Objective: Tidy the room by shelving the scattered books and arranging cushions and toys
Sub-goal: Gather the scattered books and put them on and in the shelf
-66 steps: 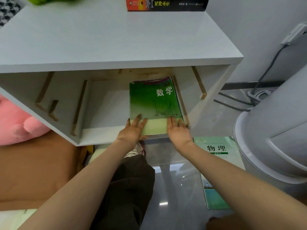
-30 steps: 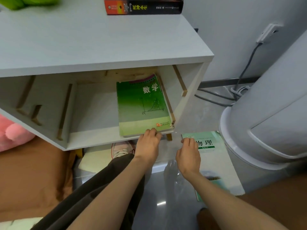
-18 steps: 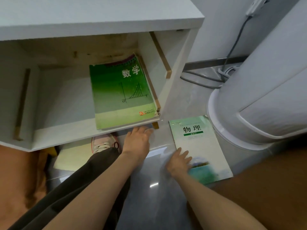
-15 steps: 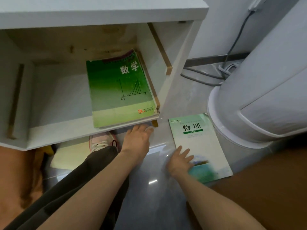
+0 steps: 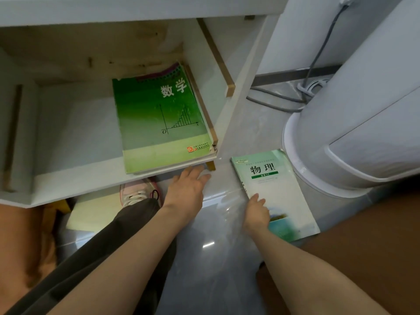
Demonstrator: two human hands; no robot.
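A green maths book point(image 5: 159, 123) lies flat on top of another book, at the right side of the open white shelf point(image 5: 79, 176). A pale green physics book point(image 5: 272, 185) lies on the grey floor to the right of the shelf's leg. My right hand point(image 5: 255, 212) touches the left edge of the physics book with fingers stretched out. My left hand point(image 5: 187, 189) hovers flat and relaxed just under the shelf's front edge, holding nothing.
A large white cylindrical appliance point(image 5: 354, 133) stands right of the physics book, with grey cables point(image 5: 279, 101) behind it. A pink shoe point(image 5: 136, 193) and a dark trouser leg point(image 5: 102, 258) lie under the shelf. A cream flat object point(image 5: 93, 214) sits beneath the shelf.
Both hands left the maths book on the shelf. My right hand dropped to the floor and reached the physics book's left edge. My left hand sank below the shelf edge.
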